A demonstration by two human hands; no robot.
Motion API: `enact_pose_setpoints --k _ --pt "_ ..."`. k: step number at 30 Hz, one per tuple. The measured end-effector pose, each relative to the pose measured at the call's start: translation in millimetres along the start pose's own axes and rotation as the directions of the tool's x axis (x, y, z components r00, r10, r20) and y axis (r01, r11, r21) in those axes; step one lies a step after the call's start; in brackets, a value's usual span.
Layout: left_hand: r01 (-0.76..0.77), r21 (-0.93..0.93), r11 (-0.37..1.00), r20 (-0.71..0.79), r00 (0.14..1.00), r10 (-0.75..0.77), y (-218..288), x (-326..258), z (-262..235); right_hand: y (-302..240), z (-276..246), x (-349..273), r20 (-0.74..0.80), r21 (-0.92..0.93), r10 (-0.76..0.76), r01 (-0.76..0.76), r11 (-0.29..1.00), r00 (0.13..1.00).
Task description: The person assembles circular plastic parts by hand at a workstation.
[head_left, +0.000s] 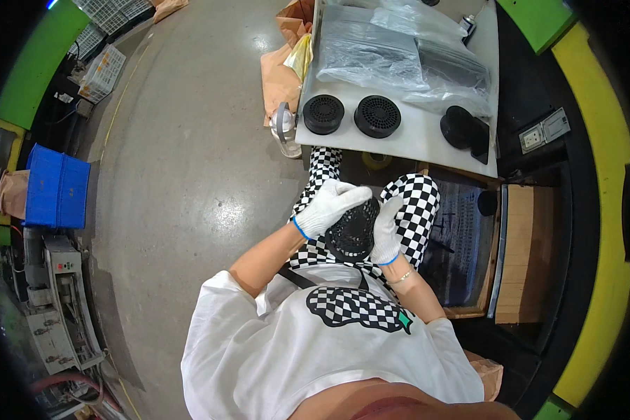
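Note:
Over my lap I hold a black round perforated plastic part, tilted between both hands. My left hand, in a white knit glove with a blue cuff, closes on its upper left side. Against its right edge my right hand, gloved the same way, presses with the fingers partly hidden. Just ahead on the white table lie two thick black round grilles, a left one and a right one. Farther right, black plastic parts sit together near the table's corner.
Clear plastic bags of sheet-like stuff cover the far part of the white table. A wooden-edged bin is below it at right. Brown paper bags stand at the table's left. Blue crates and machinery are far left.

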State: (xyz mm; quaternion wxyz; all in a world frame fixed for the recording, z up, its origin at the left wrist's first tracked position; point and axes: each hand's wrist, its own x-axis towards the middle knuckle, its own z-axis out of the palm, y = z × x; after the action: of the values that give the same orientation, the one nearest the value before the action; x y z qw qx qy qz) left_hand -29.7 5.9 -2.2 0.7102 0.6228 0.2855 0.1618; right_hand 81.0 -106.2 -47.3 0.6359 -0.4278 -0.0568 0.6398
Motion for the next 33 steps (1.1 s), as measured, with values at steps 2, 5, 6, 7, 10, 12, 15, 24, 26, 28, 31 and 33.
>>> enact_pose_setpoints --k 2,5,6,7,10,12,15,24,26,28,31,33 --pt "-0.026 -0.352 0.936 -0.076 0.997 -0.001 -16.4 5.9 6.8 -6.1 7.9 5.4 0.01 0.054 -0.004 0.003 0.999 1.0" --pt "-0.016 0.036 0.999 -0.311 0.95 0.027 -32.0 21.8 -3.5 -36.0 -14.3 29.7 -0.058 -0.74 -0.416 0.241 0.628 0.907" --pt "0.006 -0.018 1.0 -0.493 0.87 -0.014 -17.0 21.9 0.8 -47.3 -0.9 37.2 -0.036 -0.736 -0.447 0.28 0.617 0.894" --pt "-0.005 -0.1 0.995 -0.552 0.832 -0.051 -44.6 38.1 -11.4 -53.4 14.7 39.1 -0.027 -0.793 -0.496 0.284 0.539 0.868" --pt "-0.084 -0.436 0.896 -0.5 0.851 -0.164 -32.5 64.9 -35.4 -55.8 16.0 65.8 -0.032 -0.639 -0.556 0.411 0.65 0.831" --pt "0.037 -0.786 0.617 -0.202 0.928 -0.313 -26.0 77.6 -47.8 -56.9 -3.2 90.6 0.154 -0.738 -0.639 0.518 0.433 0.753" --pt "0.039 -0.82 0.57 -0.105 0.97 -0.218 -22.5 87.5 -52.1 -77.5 -4.0 93.0 0.029 -0.842 -0.498 0.29 0.456 0.867" --pt "-0.096 -0.775 0.625 -0.287 0.934 -0.212 -32.0 127.0 -70.4 -112.8 -5.2 116.8 -0.069 -0.452 -0.359 0.292 0.843 0.931" --pt "-0.194 -0.657 0.729 -0.47 0.861 -0.193 -29.8 138.7 -74.4 -124.6 -27.9 134.8 -0.129 -0.318 -0.517 0.459 0.83 0.846" --pt "-0.28 -0.404 0.871 -0.564 0.825 0.004 -30.5 142.6 -96.0 -140.5 -45.7 151.1 -0.264 -0.426 -0.599 0.466 0.776 0.756" --pt "-0.041 0.227 0.973 -0.601 0.78 0.173 -41.1 151.0 -134.2 -163.5 -39.8 155.5 -0.271 -0.897 -0.722 0.105 0.429 0.636" --pt "0.149 0.561 0.815 -0.592 0.76 0.269 -32.4 153.4 -133.5 -172.9 -42.0 157.8 -0.26 -0.939 -0.686 -0.011 0.344 0.679"
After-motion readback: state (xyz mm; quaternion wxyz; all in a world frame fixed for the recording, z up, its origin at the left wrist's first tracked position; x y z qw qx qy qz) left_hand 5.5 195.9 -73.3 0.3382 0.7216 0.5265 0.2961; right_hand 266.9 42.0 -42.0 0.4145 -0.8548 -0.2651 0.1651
